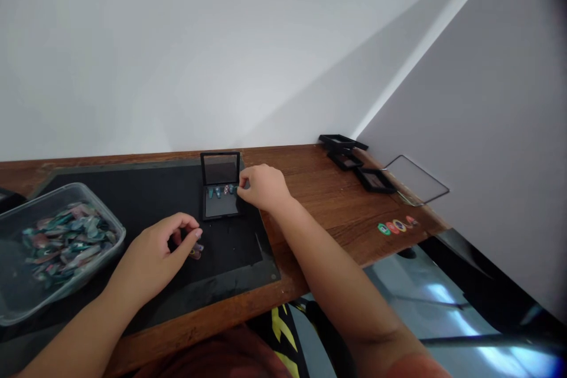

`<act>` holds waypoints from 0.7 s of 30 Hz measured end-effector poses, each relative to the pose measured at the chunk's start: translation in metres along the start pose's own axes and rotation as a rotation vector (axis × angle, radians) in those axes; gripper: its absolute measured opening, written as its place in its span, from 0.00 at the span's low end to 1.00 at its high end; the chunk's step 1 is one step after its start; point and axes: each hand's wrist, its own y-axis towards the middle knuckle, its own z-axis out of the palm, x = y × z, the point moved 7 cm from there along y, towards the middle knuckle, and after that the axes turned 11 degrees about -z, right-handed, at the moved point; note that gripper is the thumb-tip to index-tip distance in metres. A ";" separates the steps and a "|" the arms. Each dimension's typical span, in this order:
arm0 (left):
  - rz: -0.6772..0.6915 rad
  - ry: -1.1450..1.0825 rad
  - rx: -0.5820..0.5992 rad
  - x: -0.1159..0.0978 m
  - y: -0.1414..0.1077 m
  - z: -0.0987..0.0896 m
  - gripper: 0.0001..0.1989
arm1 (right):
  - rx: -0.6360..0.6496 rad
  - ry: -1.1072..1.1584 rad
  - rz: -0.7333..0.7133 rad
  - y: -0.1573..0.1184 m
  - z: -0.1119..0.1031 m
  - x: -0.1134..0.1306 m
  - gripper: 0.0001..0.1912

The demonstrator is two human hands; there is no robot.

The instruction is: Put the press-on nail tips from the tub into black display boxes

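Note:
An open black case (222, 207) stands on the black mat, its clear-windowed lid raised at the back. Inside it, a row of small teal and patterned nail-like pieces (218, 192) lies along the upper part. My right hand (262, 187) is at the case's right edge, thumb and forefinger pinched at the end of the row; what they hold is too small to make out. My left hand (162, 254) hovers over the mat with thumb and fingertips together, beside a few small pieces (195, 253). Whether something is between those fingertips is unclear.
At the left, a clear plastic tub (100, 204) holds many teal and pink pieces. Several black cases (374, 180) lie at the table's back right, near a thin wire frame (436, 196) by the wall. Round colourful stickers (392, 227) lie near the table's right edge.

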 end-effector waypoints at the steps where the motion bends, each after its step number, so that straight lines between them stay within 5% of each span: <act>1: 0.003 -0.003 -0.003 0.000 0.000 0.000 0.18 | 0.008 -0.004 0.000 0.000 0.002 0.000 0.05; 21: -0.004 0.100 0.076 0.000 -0.001 0.001 0.18 | 0.121 0.206 -0.015 -0.001 0.005 -0.008 0.09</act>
